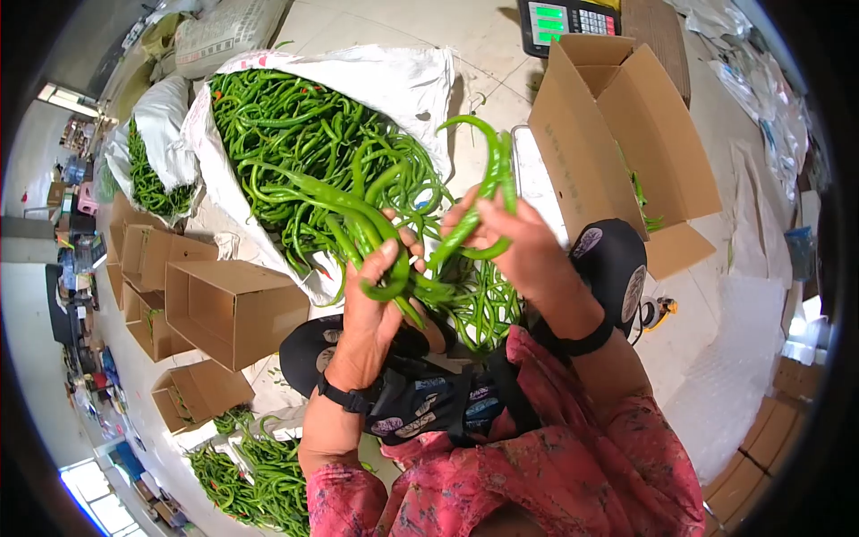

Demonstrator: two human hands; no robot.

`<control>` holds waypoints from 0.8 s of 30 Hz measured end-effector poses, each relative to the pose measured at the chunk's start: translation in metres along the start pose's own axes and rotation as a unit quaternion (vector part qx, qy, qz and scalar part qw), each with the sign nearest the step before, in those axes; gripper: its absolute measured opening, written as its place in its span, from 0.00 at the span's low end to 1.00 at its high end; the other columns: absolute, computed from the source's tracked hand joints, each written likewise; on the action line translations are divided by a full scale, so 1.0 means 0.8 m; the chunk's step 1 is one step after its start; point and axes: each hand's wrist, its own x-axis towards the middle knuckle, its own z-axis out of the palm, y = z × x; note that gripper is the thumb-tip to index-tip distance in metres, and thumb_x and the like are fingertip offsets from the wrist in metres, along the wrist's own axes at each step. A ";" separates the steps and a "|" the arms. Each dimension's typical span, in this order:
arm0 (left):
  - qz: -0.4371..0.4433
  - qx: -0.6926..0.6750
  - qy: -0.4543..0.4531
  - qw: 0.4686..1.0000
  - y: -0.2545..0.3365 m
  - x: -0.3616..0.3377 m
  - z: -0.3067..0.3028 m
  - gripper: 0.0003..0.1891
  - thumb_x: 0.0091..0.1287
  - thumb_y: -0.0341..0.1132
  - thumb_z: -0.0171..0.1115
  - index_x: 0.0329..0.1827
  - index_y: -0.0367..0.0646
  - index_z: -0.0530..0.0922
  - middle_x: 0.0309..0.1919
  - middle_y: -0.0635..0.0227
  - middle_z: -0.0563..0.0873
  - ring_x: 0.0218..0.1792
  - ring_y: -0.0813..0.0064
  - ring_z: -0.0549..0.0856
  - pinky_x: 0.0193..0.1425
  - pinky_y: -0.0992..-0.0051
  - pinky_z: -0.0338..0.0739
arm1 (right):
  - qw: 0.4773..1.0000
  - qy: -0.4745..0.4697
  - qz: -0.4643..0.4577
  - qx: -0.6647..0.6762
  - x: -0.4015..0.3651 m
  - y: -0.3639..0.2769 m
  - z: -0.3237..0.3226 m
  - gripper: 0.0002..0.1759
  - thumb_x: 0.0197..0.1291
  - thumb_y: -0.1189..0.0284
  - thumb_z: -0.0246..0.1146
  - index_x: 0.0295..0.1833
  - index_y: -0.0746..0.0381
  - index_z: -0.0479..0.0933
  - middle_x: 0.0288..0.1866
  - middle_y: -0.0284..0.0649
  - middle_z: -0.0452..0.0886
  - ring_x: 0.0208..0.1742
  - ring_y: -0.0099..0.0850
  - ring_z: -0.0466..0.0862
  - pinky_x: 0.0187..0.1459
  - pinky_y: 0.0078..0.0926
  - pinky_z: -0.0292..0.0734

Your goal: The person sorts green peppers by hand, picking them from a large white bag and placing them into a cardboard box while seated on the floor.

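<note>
Long green chili peppers (365,213) lie bunched in my left hand (380,273), its fingers curled around them. My right hand (512,237) grips a few more chili peppers (495,166), some curved, pointing up and away from me. Both hands are held close together over my lap, with the two bunches nearly meeting between them. Just beyond is a big white woven sack (394,76), opened wide and heaped with green chili peppers (295,134). Below my hands, more loose peppers (488,309) lie between my knees.
At right stands an open cardboard box (573,143) with some peppers inside, near a digital scale (573,20). Several cardboard boxes (237,291) stand at left. Another sack (170,134) and a pepper pile (259,474) are farther left. Bubble wrap (725,358) covers the right-hand floor.
</note>
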 end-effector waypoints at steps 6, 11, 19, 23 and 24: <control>-0.024 -0.096 -0.064 0.993 0.014 0.006 -0.012 0.28 0.67 0.31 0.63 0.69 0.38 0.67 0.43 0.58 0.81 0.40 0.68 0.82 0.42 0.71 0.81 | 0.998 -0.034 -0.055 0.013 -0.006 -0.029 -0.047 0.14 0.69 0.67 0.54 0.50 0.67 0.72 0.34 0.39 0.78 0.35 0.28 0.77 0.41 0.25 0.72; -0.052 -0.062 -0.084 0.993 0.011 0.006 -0.012 0.27 0.67 0.31 0.63 0.67 0.35 0.68 0.44 0.58 0.81 0.40 0.68 0.83 0.40 0.73 0.82 | 0.996 0.001 0.029 -0.085 -0.011 -0.017 -0.040 0.18 0.64 0.65 0.63 0.51 0.69 0.77 0.32 0.33 0.76 0.31 0.21 0.75 0.36 0.19 0.69; -0.046 0.179 -0.023 0.983 -0.005 -0.002 -0.004 0.14 0.66 0.30 0.66 0.52 0.34 0.80 0.40 0.67 0.86 0.35 0.79 0.84 0.37 0.80 0.79 | 0.995 -0.038 0.035 -0.082 0.005 0.035 0.008 0.15 0.60 0.72 0.68 0.50 0.68 0.80 0.39 0.36 0.82 0.37 0.22 0.80 0.41 0.21 0.75; -0.047 0.254 -0.006 0.966 -0.005 -0.001 0.000 0.11 0.66 0.29 0.67 0.49 0.34 0.80 0.34 0.70 0.84 0.30 0.83 0.81 0.33 0.82 0.76 | 0.991 -0.053 0.091 -0.087 0.012 0.048 -0.012 0.14 0.62 0.73 0.66 0.50 0.68 0.77 0.43 0.37 0.82 0.37 0.25 0.82 0.43 0.23 0.77; -0.053 0.235 -0.024 0.970 -0.006 0.000 0.000 0.10 0.67 0.29 0.67 0.48 0.34 0.80 0.32 0.70 0.83 0.29 0.83 0.80 0.32 0.82 0.75 | 0.994 -0.074 0.079 -0.019 0.011 0.053 -0.011 0.14 0.63 0.73 0.65 0.51 0.67 0.75 0.43 0.37 0.81 0.38 0.25 0.82 0.43 0.23 0.76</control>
